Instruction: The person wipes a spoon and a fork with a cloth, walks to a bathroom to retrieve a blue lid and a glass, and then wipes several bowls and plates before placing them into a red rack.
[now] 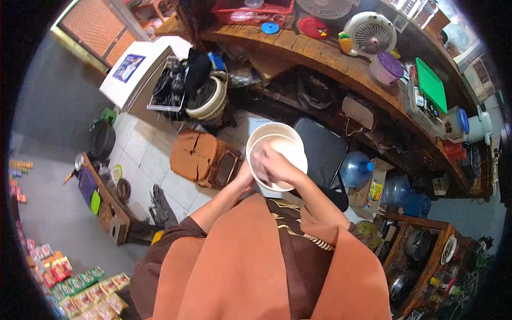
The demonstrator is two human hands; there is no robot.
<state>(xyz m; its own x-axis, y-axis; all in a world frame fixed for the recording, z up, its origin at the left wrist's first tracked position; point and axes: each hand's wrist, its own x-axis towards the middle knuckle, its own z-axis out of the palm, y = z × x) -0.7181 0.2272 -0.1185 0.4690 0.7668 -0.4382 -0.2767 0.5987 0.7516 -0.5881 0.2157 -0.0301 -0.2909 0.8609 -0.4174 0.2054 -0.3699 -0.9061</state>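
A round white tub (276, 129) is held in front of my body, its mouth facing up. My left hand (246, 177) grips the tub's outer wall on the near left side; its fingers are mostly hidden behind the tub. My right hand (273, 164) reaches over the near rim into the tub. Motion smears its fingers, so whether they hold anything does not show. The tub's inside looks white, and I cannot make out what lies in it.
Beyond the tub stand a brown stool (194, 157) and a black folding chair (317, 146). A blue water jug (356, 169) sits to the right. A long wooden counter (320, 53) curves along the far side, with a fan (370, 34) and a purple-lidded container (386, 68) on it.
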